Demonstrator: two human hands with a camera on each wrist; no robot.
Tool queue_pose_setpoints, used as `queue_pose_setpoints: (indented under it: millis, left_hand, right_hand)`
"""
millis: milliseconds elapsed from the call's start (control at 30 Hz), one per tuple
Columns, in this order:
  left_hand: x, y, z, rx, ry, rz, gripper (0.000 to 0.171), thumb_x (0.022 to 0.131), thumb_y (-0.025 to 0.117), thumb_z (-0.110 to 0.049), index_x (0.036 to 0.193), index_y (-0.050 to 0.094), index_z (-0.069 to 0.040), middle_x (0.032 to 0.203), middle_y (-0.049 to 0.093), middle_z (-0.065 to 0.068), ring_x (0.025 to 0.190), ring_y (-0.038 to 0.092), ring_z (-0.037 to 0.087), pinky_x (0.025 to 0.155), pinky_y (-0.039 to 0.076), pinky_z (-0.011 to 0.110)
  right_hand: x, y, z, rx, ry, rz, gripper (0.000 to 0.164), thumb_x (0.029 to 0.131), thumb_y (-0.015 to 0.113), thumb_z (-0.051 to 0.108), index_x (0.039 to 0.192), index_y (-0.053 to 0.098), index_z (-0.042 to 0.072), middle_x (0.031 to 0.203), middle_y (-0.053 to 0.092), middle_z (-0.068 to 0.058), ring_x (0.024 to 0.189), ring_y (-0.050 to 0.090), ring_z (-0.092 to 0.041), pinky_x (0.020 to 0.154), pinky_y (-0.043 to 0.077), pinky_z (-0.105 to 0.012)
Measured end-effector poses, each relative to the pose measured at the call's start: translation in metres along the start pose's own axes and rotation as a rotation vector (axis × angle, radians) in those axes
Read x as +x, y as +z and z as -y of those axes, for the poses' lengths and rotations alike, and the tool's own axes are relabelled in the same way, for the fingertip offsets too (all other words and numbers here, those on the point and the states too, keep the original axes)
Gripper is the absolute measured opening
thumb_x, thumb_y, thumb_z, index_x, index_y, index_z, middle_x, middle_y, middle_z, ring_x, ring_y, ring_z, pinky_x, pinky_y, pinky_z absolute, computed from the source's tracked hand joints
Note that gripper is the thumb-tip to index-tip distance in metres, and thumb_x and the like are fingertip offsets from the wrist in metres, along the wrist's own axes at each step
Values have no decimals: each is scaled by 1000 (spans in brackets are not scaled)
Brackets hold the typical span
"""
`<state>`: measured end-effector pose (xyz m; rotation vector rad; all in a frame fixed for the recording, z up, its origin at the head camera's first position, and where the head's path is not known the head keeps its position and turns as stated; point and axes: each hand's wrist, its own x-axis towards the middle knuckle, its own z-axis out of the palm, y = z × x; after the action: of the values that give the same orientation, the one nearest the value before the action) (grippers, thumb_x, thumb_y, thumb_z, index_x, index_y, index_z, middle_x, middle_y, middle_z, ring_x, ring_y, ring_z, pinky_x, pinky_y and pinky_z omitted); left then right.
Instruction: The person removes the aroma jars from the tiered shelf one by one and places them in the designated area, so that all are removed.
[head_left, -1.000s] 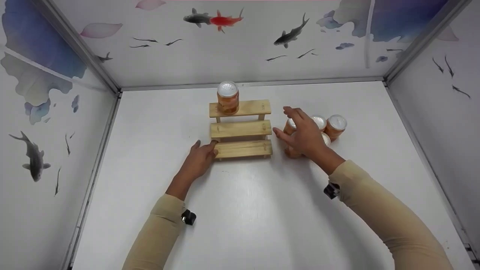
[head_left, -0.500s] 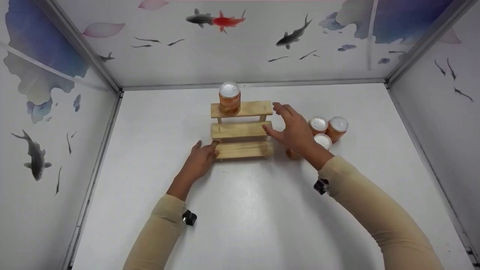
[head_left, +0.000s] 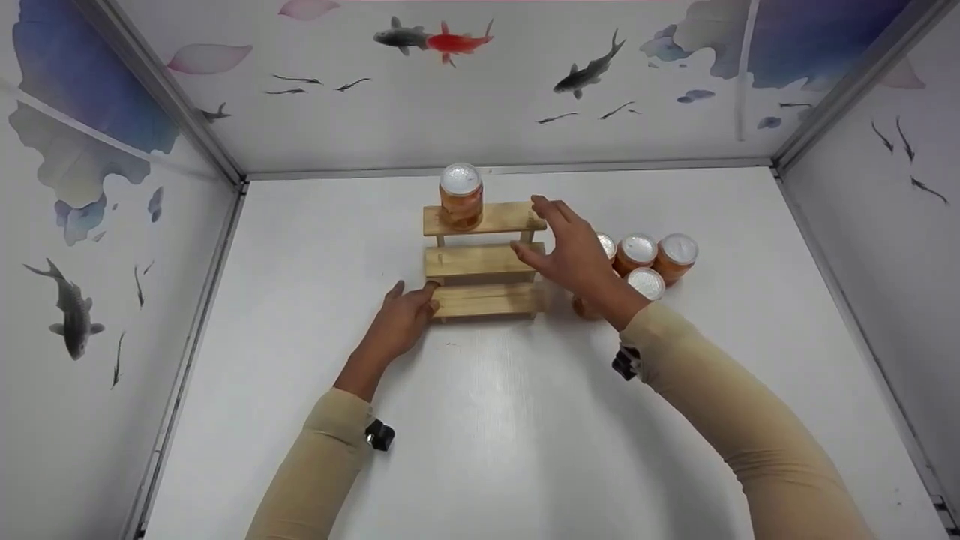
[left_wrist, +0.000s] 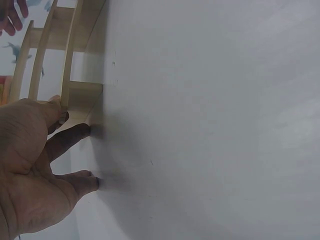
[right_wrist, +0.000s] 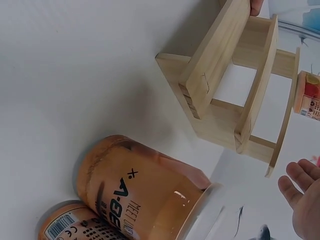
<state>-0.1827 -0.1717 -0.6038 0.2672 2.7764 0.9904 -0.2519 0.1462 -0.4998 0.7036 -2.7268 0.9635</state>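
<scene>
A three-step wooden rack (head_left: 480,261) stands on the white table. On its top step, toward the left end, sits an orange can (head_left: 460,201) with a silvery lid. My left hand (head_left: 401,316) pinches the left end of the lowest board; in the left wrist view its thumb and a finger are at the board edge, other fingers reaching toward the tabletop. My right hand (head_left: 574,253) holds nothing, fingers spread, over the right ends of the upper two boards. Beneath and right of it stand several similar cans, including one orange can (right_wrist: 145,185) with black lettering.
The grouped cans (head_left: 637,251) stand close together to the right of the rack, partly hidden by the right hand and forearm. Walls printed with fish enclose the table, and a metal rail (head_left: 360,175) runs along its back edge.
My right hand has moved left from above the cans to the rack's right side, its fingers still spread. My left hand stays at the lowest board.
</scene>
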Motion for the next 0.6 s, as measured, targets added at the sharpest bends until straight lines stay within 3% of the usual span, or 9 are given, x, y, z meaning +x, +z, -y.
queue_pose_setpoints:
  millis: [133,600]
  left_hand:
    - [-4,-8,-12,5,-28,21,51,119,51,-30,163,54,-4,156,64,22,164,30,58,138,23,66]
    - [-5,-8,-15,-8,-79,48,55,120,47,-36,167,48,-9,162,61,19,168,25,54,139,23,65]
  right_hand:
    - [7,3,4,8,-12,0,78,102,81,42,163,49,4,145,67,-20,126,72,-43,106,60,-60]
    - [27,15,20,15,-17,15,78,102,82,41,161,50,3,144,67,-20,130,70,-40,109,60,-56]
